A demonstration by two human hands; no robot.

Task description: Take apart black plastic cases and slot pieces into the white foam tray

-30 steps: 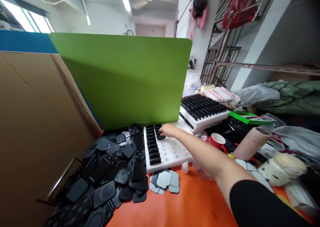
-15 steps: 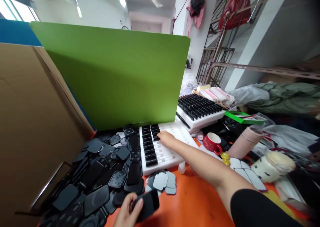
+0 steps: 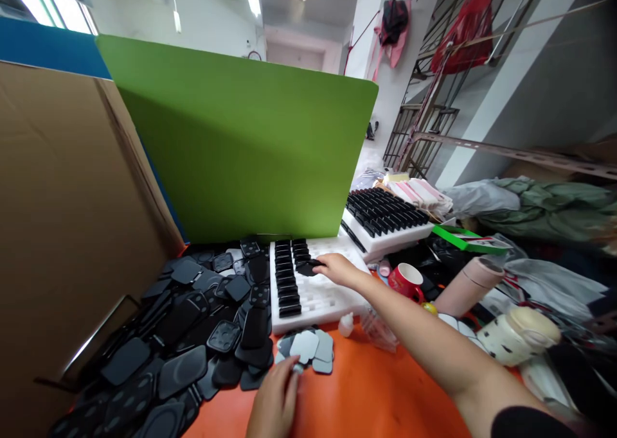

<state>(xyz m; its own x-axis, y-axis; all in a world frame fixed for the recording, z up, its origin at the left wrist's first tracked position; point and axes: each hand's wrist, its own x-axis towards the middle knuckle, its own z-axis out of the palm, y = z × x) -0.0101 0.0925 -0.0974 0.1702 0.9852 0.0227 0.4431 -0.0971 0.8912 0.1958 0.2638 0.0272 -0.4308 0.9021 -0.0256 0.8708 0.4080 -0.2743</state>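
Observation:
My right hand (image 3: 336, 270) pinches a flat black rounded piece (image 3: 307, 268) over the white foam tray (image 3: 337, 306), beside the second row of black pieces. Several black pieces stand on edge in the tray's left column (image 3: 288, 284), packed in slots. Low in the view, my left hand (image 3: 274, 396) reaches the near edge of a small pile of silver-grey plates (image 3: 304, 346). Its thumb and forefinger close on the edge of one pale plate (image 3: 297, 368). Left of the tray lies a large heap of black pieces (image 3: 186, 367).
Behind the tray rises a green board (image 3: 241, 142); a cardboard panel (image 3: 72, 200) stands left. A second foam tray (image 3: 390, 236), full of black pieces, sits at back right. A small white bottle (image 3: 346, 325), red mug (image 3: 407, 280), pink tumbler (image 3: 470, 287) and cream bottle (image 3: 518, 335) stand right.
My left hand no longer holds the black block and has moved up and right to the silver-grey plates. A black piece now shows in my right hand, slightly right of before. The camera view has shifted.

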